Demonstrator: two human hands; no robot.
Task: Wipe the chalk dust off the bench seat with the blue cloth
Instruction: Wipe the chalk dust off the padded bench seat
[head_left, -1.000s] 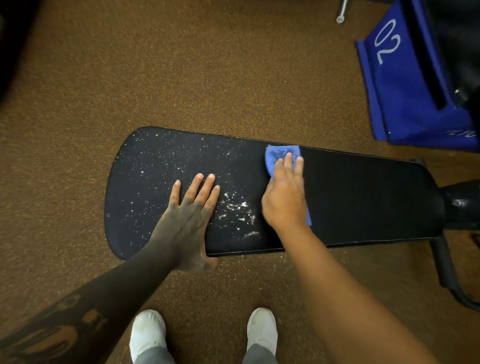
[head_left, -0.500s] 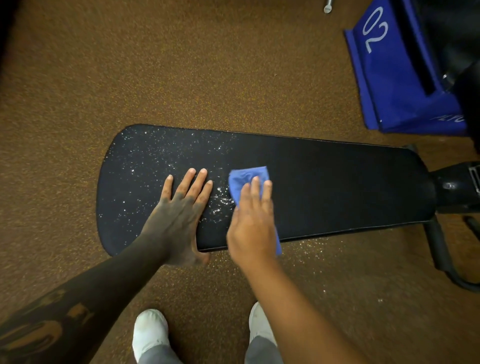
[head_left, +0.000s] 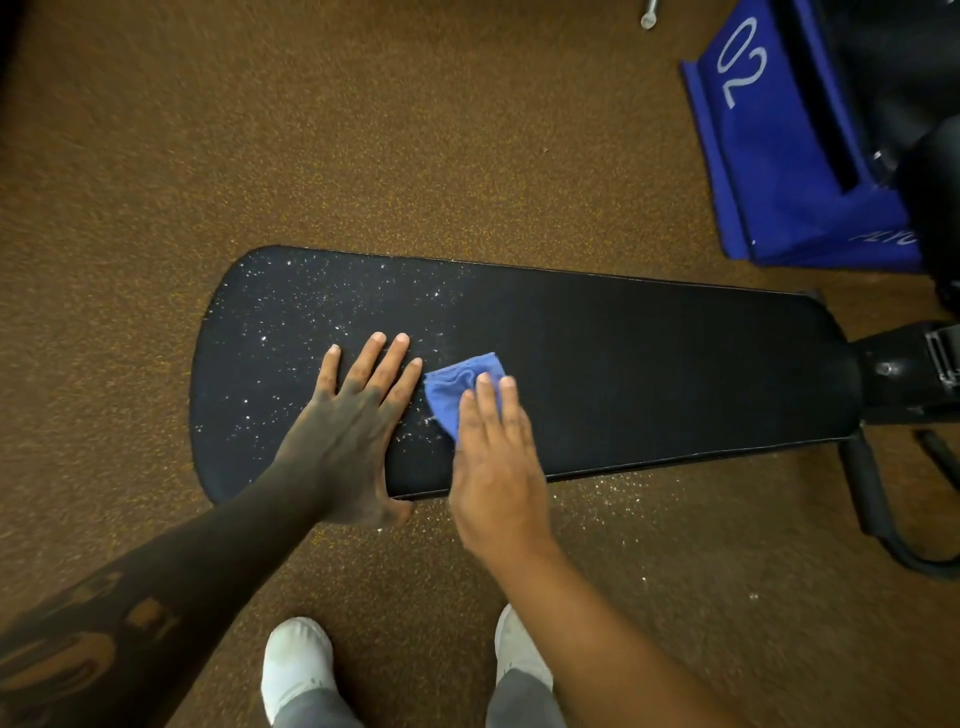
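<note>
A long black bench seat lies across the view. White chalk dust speckles its left end; the right part looks dark and clean. My left hand rests flat on the seat with fingers spread, holding nothing. Just right of it, my right hand presses the blue cloth onto the seat near the front edge. The cloth's far corner shows beyond my fingertips; the rest is hidden under the hand.
Brown speckled floor surrounds the bench, with chalk specks scattered below the front edge. A blue panel marked 02 stands at the back right. The black bench frame and leg extend right. My white shoes are below.
My right hand swept the cloth from the far edge toward the near edge and leftward, clearing the chalk clump beside my left hand. The left hand stayed planted on the seat.
</note>
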